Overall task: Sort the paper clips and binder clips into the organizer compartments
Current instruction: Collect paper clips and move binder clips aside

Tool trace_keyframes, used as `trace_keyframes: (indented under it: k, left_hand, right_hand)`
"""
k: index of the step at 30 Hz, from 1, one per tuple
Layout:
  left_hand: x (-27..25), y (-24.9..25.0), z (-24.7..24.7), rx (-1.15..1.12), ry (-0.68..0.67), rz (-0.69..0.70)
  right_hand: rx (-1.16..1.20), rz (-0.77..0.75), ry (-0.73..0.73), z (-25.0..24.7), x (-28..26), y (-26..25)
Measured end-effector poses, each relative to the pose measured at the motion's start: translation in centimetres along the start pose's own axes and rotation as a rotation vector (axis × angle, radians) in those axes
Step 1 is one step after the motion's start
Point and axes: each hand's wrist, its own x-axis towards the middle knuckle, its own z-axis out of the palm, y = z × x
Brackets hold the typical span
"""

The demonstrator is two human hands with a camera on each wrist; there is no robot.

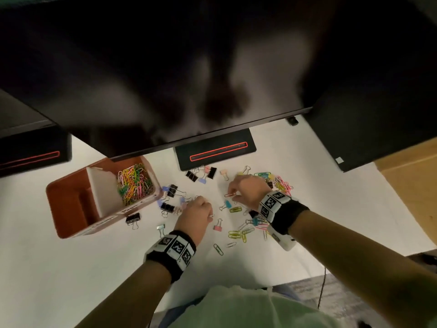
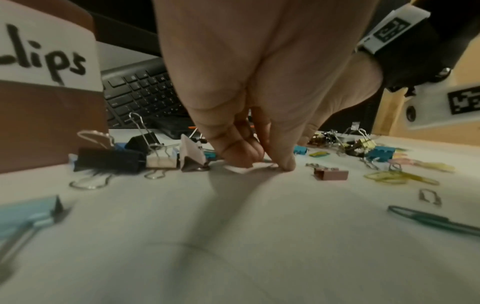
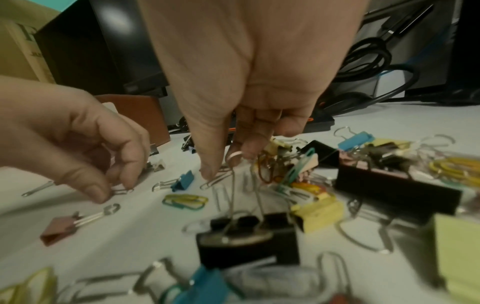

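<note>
Near: left hand (image 1: 195, 213) pinches a paper clip (image 3: 122, 191) off the desk (image 1: 71, 268). Beyond: right hand (image 1: 248, 190) pinches several clips (image 3: 275, 170). Far left: organizer (image 1: 71, 192), paper clips in one compartment. Risk: tangled clips may drag binder clips along or drop.

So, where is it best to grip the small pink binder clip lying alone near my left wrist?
Pinch the pink binder clip from above, across its wedge body. It seems to lie on one flat face, and its thin wire handles run low along the table, so they are harder to catch.
</note>
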Motion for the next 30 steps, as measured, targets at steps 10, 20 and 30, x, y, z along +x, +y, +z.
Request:
trace_keyframes:
  k: [10,20,30]
  left_hand:
    - [-0.6,0.0,-0.1,0.016,-0.028,0.065]
    - [-4.7,-0.6,1.0,0.050,-0.095,0.339]
    - [-4.0,0.1,2.7,0.030,-0.079,0.261]
  right_hand:
    - [-0.035,-0.106,-0.075,-0.6,0.6,0.4]
    - [-0.133,-0.239,-0.092,1.1,-1.8,0.4]
    - [-0.176,-0.203,-0.072,1.4,-1.7,-0.3]
